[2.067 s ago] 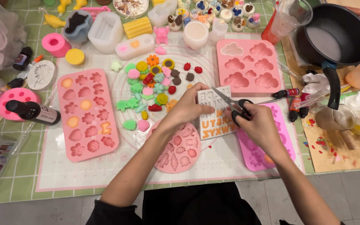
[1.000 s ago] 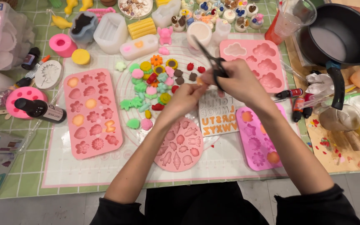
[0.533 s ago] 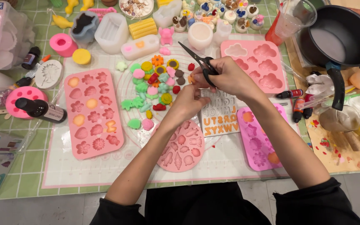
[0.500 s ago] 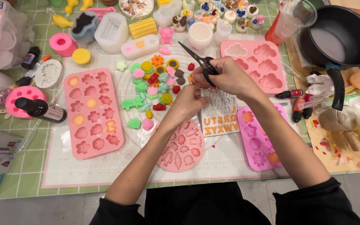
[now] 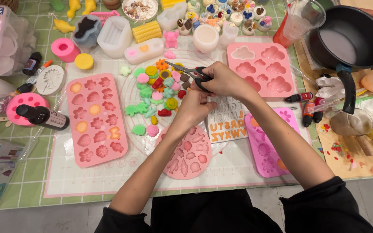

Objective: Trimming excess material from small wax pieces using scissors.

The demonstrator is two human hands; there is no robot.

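Note:
My right hand (image 5: 223,80) grips black-handled scissors (image 5: 189,71) whose blades point left over a pile of small coloured wax shapes (image 5: 156,92) on a white mat. My left hand (image 5: 195,105) is closed just below the scissors' handles, pinching something too small to make out. Both hands hover above a white letter mould (image 5: 229,123) with orange letters. A round pink mould (image 5: 186,149) lies under my left forearm.
A pink flower mould (image 5: 96,118) lies left, a pink cloud mould (image 5: 262,64) at the upper right, and a magenta mould (image 5: 266,142) under my right arm. A black pot (image 5: 350,36), dye bottles (image 5: 307,103) and a dark dropper bottle (image 5: 42,116) stand around.
My right hand carried the scissors from the letter mould up and left to the pile of shapes. My left hand followed and now sits closed beneath the handles.

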